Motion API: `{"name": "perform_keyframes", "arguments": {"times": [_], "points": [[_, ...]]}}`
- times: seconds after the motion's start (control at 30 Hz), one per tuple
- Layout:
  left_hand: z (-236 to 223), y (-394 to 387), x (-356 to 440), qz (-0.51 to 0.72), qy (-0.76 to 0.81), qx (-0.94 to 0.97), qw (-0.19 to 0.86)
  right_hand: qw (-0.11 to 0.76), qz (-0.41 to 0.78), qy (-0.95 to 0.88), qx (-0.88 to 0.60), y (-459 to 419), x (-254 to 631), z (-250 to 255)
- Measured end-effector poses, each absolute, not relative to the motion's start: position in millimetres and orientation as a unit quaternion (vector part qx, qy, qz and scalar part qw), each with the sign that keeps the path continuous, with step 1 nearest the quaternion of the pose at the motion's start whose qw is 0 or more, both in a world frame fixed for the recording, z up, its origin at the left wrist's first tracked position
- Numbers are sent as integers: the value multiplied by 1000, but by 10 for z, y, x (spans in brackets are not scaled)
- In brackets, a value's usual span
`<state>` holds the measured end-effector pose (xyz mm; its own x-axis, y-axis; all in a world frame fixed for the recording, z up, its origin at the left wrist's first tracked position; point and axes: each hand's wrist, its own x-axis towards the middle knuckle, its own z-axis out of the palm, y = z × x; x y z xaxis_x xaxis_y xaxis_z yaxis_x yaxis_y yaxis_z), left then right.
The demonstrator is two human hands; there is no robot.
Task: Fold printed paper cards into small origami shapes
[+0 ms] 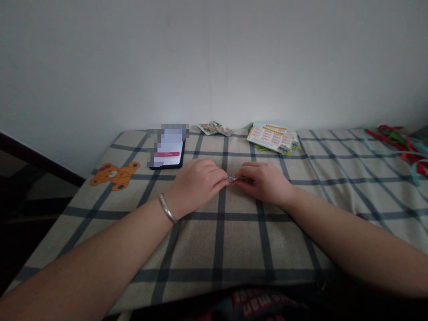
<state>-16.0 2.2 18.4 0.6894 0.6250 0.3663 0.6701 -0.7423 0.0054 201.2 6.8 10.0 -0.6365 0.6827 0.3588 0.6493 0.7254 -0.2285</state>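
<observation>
Both my hands rest on a checked cloth spread over a table, fingertips meeting near the middle. My left hand, with a silver bangle on its wrist, is curled and pinches one end of a small thin strip. My right hand is curled too and pinches the strip's other end. The strip is small and shiny; I cannot make out what it is.
A phone with a lit screen lies at the back left, beside a bear print on the cloth. Printed leaflets and a folded paper piece lie by the wall. Red and green ribbons sit far right.
</observation>
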Motion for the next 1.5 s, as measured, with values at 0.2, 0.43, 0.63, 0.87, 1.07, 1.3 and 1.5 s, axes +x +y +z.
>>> {"name": "perform_keyframes", "arguments": {"times": [0.2, 0.43, 0.63, 0.87, 1.07, 1.3, 1.5], "points": [[149, -10, -117, -166, -348, -917, 102, 218, 77, -899, -371, 28, 1961, 108], [162, -32, -87, -159, -353, -918, 84, 199, 60, -913, -352, -17, 1930, 136], [220, -20, -129, -168, -351, -918, 77, 184, 27, -915, -358, 5, 1970, 154], [218, 4, -177, -152, -396, -902, 84, 199, 45, -898, -390, 102, 2063, 138], [174, 94, -225, -155, -440, -884, 45, 274, 109, -862, -413, 134, 2077, 64], [153, 109, -225, -156, -449, -878, 52, 278, 67, -885, -367, 128, 2067, 106], [115, 116, -228, -185, -447, -875, 30, 250, 66, -894, -366, 152, 2070, 115]]}}
